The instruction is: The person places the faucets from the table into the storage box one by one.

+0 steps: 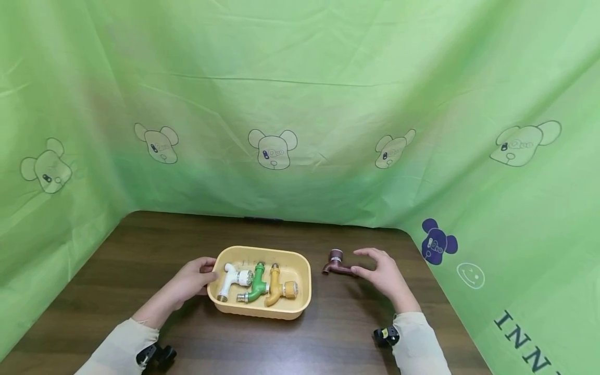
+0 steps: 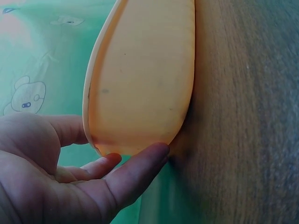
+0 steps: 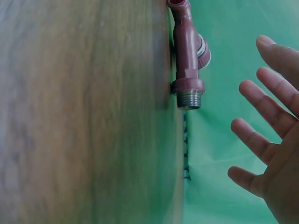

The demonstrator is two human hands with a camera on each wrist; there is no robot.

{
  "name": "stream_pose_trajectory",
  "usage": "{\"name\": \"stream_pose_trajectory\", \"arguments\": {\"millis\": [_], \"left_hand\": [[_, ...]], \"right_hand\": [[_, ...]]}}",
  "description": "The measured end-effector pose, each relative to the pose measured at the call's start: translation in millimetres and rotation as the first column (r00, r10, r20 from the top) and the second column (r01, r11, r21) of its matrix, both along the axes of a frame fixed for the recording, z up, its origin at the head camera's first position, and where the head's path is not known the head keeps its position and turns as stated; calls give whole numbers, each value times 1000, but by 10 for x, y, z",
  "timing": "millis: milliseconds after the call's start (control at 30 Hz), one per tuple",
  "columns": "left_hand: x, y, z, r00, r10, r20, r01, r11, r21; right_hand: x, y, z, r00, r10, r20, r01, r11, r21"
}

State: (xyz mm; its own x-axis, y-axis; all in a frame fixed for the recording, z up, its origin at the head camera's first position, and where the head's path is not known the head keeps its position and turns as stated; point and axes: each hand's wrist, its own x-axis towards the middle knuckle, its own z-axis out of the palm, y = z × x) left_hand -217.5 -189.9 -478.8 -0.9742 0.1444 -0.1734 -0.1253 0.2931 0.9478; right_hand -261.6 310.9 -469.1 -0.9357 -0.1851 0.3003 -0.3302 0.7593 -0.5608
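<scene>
My left hand [image 1: 192, 281] grips the left end of a yellow plastic tray [image 1: 304, 281], its fingers and thumb at the rim and outer wall. Inside lie a white tap [image 1: 228, 281], a green tap [image 1: 258, 285] and a yellow tap [image 1: 276, 290], side by side. To the right of the tray, a dark red tap [image 1: 335, 264] lies on the table, its threaded end turned toward my right hand [image 1: 384, 273]. That hand hovers beside it with fingers spread. A gap shows between those fingers and the dark red tap [image 3: 187, 51] in the right wrist view.
The brown wooden table [image 1: 328, 338] carries the tray and the loose tap. Green cloth [image 1: 328, 130] with printed bear heads hangs round its back and sides. Each sleeve has a black wrist camera [image 1: 386, 337] strapped at the cuff.
</scene>
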Motion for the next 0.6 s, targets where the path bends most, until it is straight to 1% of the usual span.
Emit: {"name": "stream_pose_trajectory", "arguments": {"millis": [200,367,600], "left_hand": [[-13,0,-3,1000,-1,-2,1,1000,-1],[-6,4,1,1000,2,-2,-2,1000,2],[5,10,-3,1000,2,-3,-2,1000,8]], "right_hand": [[7,34,-17,999,-20,33,19,1000,2],[11,12,-8,999,-24,39,23,999,25],[-51,33,19,998,-13,64,9,998,62]]}}
